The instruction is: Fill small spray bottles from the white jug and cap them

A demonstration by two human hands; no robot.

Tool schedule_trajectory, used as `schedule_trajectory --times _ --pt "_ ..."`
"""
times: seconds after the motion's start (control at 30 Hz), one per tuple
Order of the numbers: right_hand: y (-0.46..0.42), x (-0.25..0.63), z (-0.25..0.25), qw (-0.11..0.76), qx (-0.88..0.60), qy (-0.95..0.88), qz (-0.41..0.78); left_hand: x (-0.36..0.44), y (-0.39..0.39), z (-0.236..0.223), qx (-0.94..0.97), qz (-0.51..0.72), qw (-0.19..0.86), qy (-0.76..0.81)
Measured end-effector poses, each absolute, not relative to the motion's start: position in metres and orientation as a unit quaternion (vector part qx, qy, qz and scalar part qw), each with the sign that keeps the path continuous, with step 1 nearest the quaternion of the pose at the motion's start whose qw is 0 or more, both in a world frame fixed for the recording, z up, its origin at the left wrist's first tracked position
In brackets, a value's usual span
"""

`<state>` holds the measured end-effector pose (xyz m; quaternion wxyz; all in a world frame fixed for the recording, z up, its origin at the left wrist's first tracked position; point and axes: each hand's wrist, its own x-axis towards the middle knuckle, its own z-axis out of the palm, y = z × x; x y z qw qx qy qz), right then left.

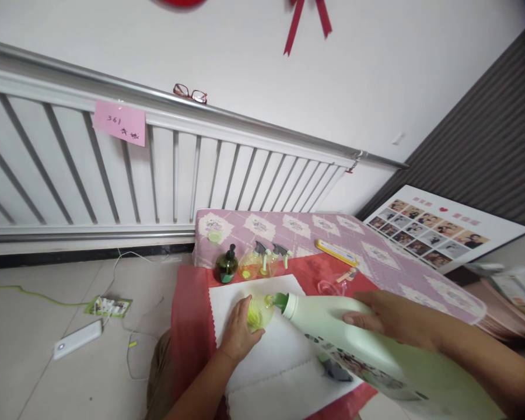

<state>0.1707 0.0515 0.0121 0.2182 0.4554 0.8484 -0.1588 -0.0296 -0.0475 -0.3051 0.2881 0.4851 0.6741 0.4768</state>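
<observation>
My left hand (237, 332) is wrapped round a small clear bottle (259, 312) holding yellow-green liquid, on a white towel (271, 356). My right hand (387, 318) grips a large pale green detergent bottle (350, 338), tipped on its side with its green spout (279, 300) against the small bottle's mouth. Behind stand a dark green pump bottle (226, 265) and two small yellow spray bottles (258, 261).
A low table has a pink patterned cloth (324, 230) and a red cloth (188, 309). On it lie a yellow flat case (336, 252) and a clear funnel (330, 286). A photo board (437, 230) leans right. Power strip (109, 305) and power bank (77, 339) lie on the floor.
</observation>
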Motion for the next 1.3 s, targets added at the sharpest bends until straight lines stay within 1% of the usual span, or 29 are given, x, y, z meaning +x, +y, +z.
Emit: schedule_trajectory --times 0.23,0.67,1.3 --pt "0.0492 0.1679 0.0139 0.222 0.459 0.847 -0.152 -0.0299 -0.0468 -0.307 0.482 0.478 0.292 0.673" --pt "0.048 0.1686 0.015 0.203 0.471 0.843 -0.162 -0.0293 -0.047 -0.3063 0.486 0.485 0.282 0.671" --pt "0.0496 0.1676 0.0155 0.222 0.455 0.85 -0.145 -0.0297 -0.0478 -0.3029 0.486 0.476 0.292 0.672"
